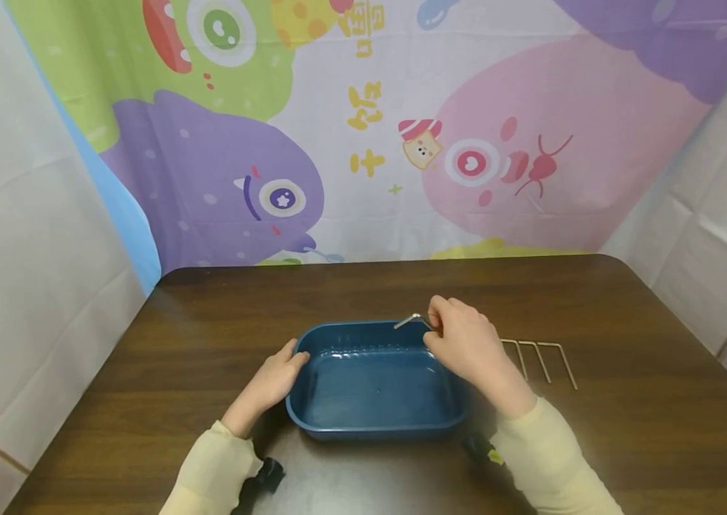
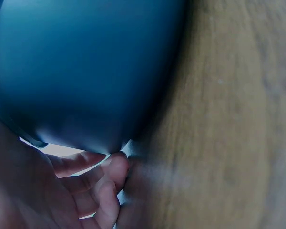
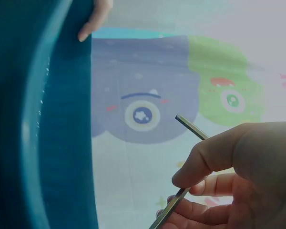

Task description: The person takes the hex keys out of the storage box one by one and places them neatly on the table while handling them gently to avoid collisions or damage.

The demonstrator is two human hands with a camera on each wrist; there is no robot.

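Note:
A blue rectangular plastic basin (image 1: 376, 390) stands on the table, with bare floor and wet-looking glints along its far inside wall. My left hand (image 1: 276, 375) holds its left rim, thumb over the edge; in the left wrist view the fingers (image 2: 107, 191) curl outside the basin wall. Above the basin's far right corner, my right hand (image 1: 466, 340) pinches a thin L-shaped metal rod (image 1: 407, 320), which looks like a hex key. In the right wrist view, thumb and fingers cover part of the hex key (image 3: 169, 210). Several similar hex keys (image 1: 546, 365) lie right of the basin, partly behind the right forearm.
The brown wooden table (image 1: 646, 429) runs back to a printed cartoon curtain (image 1: 363, 214). White cloth (image 1: 35, 236) hangs at both sides. Small black objects (image 1: 269, 474) sit at each wrist, near the cream sleeves.

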